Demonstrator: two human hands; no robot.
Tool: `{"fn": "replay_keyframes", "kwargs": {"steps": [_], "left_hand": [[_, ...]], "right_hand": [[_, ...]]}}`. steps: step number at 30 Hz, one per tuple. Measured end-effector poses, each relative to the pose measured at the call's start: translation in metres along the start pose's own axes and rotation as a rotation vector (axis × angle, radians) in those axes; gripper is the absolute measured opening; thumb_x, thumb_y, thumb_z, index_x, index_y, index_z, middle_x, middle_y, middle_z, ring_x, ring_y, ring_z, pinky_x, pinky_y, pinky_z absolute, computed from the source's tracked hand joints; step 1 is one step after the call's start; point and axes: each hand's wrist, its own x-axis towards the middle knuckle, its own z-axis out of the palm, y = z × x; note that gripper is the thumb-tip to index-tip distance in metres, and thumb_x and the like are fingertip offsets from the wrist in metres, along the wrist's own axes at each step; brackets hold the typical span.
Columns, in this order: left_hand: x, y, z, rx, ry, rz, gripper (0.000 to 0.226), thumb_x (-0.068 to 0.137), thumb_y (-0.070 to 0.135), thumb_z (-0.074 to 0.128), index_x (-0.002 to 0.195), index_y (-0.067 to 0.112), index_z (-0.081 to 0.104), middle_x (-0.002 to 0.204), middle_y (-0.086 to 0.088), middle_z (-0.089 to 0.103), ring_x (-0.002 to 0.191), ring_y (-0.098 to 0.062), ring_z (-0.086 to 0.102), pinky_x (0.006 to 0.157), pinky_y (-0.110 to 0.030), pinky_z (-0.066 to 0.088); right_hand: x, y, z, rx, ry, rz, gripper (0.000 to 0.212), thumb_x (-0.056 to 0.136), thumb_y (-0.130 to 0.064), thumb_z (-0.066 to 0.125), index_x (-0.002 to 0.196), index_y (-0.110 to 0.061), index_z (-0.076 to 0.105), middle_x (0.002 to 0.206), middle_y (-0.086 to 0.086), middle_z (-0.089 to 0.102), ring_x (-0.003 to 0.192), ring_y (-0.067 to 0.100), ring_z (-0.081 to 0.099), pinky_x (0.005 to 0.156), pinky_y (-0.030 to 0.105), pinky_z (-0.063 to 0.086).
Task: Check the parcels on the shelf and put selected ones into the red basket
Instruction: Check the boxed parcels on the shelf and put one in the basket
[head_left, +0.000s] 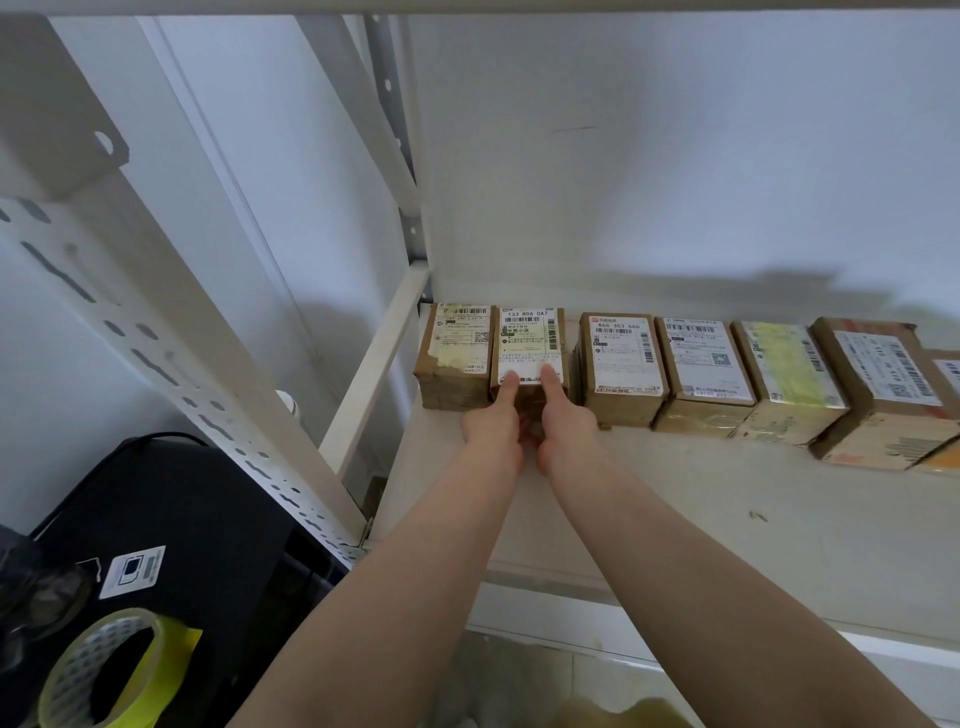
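Note:
A row of several brown cardboard parcels with white labels stands along the back of the white shelf (675, 519). The second parcel from the left (530, 338) carries a label reading "133 R06 0A7". My left hand (493, 426) and my right hand (563, 426) both grip this parcel at its front, thumbs resting on the lower edge of its label. The leftmost parcel (457, 358) touches its left side; another parcel (621, 358) stands a small gap to its right. No red basket is in view.
A perforated white shelf upright (171, 374) slants across the left. Below it sit a black object with a white tag (182, 519) and a roll of yellow tape (114, 670). More parcels (878, 384) run to the right edge. White wall behind.

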Motion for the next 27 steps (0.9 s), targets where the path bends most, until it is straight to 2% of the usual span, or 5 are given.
{"fn": "replay_keyframes", "kwargs": {"steps": [7,10,13,19,27], "left_hand": [[0.011,0.001,0.001,0.045,-0.024,-0.003,0.049,0.078,0.038,0.077,0.114,0.008,0.063,0.103,-0.013,0.072,0.081,-0.026,0.071,0.055,-0.029,0.056],[0.017,-0.001,0.000,0.056,-0.028,0.006,0.048,0.079,0.036,0.077,0.114,0.007,0.063,0.103,-0.013,0.072,0.084,-0.027,0.071,0.063,-0.032,0.059],[0.020,-0.001,0.000,0.066,-0.015,0.010,0.043,0.080,0.036,0.076,0.109,0.007,0.064,0.103,-0.014,0.072,0.087,-0.029,0.071,0.073,-0.038,0.060],[0.023,-0.002,0.003,0.068,0.006,0.011,0.047,0.081,0.037,0.075,0.112,0.006,0.060,0.103,-0.016,0.071,0.087,-0.030,0.071,0.078,-0.042,0.060],[0.016,-0.004,0.004,0.083,-0.030,-0.010,0.058,0.080,0.045,0.074,0.119,0.004,0.058,0.097,-0.016,0.072,0.078,-0.027,0.072,0.056,-0.031,0.059]], "right_hand": [[0.001,0.002,0.001,-0.032,0.044,-0.025,0.070,0.070,-0.060,0.078,0.108,-0.002,0.065,0.103,0.013,0.072,0.066,0.023,0.059,0.080,0.040,0.059],[0.002,0.000,0.000,-0.039,0.052,-0.019,0.056,0.075,-0.054,0.077,0.100,-0.006,0.062,0.102,0.012,0.072,0.072,0.023,0.062,0.077,0.037,0.058],[0.002,-0.001,-0.001,-0.019,0.034,-0.011,0.062,0.075,-0.051,0.079,0.109,-0.001,0.065,0.099,0.012,0.071,0.063,0.020,0.058,0.068,0.033,0.054],[0.000,-0.001,-0.001,-0.015,0.022,-0.013,0.062,0.076,-0.050,0.078,0.114,-0.002,0.066,0.101,0.012,0.072,0.071,0.022,0.060,0.073,0.034,0.055],[-0.009,-0.005,-0.011,-0.016,0.004,0.005,0.067,0.076,-0.051,0.078,0.119,-0.001,0.062,0.097,0.010,0.067,0.063,0.015,0.056,0.060,0.030,0.049]]}}
